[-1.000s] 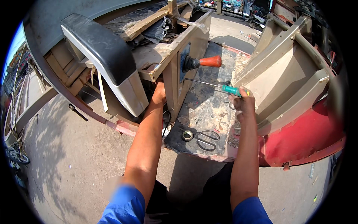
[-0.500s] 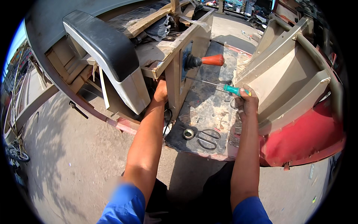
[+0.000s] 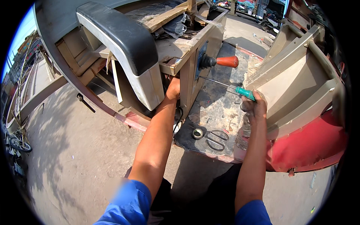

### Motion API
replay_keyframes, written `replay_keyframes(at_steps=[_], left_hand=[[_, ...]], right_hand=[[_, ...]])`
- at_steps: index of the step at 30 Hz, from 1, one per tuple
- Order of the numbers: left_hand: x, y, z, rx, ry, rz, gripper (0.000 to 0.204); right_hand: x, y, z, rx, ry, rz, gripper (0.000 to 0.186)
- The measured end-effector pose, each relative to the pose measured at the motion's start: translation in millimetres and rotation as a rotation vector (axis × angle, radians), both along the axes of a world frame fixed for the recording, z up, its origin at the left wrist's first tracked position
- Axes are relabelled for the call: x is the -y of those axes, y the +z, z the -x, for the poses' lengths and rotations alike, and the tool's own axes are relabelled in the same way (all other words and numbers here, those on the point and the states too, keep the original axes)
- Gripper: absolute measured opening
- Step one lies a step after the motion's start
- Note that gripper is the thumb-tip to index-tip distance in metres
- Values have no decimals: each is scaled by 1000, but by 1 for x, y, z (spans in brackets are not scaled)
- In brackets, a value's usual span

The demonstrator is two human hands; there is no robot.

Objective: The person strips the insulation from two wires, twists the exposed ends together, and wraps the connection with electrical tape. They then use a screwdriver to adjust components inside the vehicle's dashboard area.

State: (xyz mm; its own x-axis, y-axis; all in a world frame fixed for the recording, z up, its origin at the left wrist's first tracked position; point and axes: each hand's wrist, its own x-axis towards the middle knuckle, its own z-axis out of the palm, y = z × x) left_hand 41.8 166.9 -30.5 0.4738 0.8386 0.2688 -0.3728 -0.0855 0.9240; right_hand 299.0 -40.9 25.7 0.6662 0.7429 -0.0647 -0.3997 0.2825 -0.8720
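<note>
My right hand [image 3: 258, 107] is closed around the green handle of a screwdriver [image 3: 244, 92]. Its thin shaft points left, with the tip at the lower part of a blue plate [image 3: 203, 52] on the side of a beige box frame [image 3: 191, 80]. Just above the shaft, a lever with an orange-red knob [image 3: 227, 61] and a black rubber boot [image 3: 207, 61] sticks out of that plate. My left hand [image 3: 173, 88] reaches into the box behind the side panel. Its fingers are hidden there, so what they touch cannot be seen.
Scissors [image 3: 216, 141] and a tape roll [image 3: 197, 133] lie on the worn floor panel [image 3: 204, 112]. A black-topped armrest [image 3: 140, 48] stands left of my left arm. To the right are a beige ribbed frame [image 3: 300, 86] and a red panel [image 3: 307, 144]. Wooden strips [image 3: 165, 18] top the box.
The whole view has shifted, so things sit farther right in it. My right hand has turned slightly on the screwdriver handle, with the tip still at the plate. The left hand stays inside the box.
</note>
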Motion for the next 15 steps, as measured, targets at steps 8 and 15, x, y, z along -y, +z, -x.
replay_keyframes(at_steps=[8, 15], left_hand=[[10, 6, -5, 71, 70, -114, 39], [3, -5, -5, 26, 56, -125, 38]], right_hand=[[-2, -16, -13, 31, 74, -210, 41], [-1, -14, -8, 84, 8, -102, 41]])
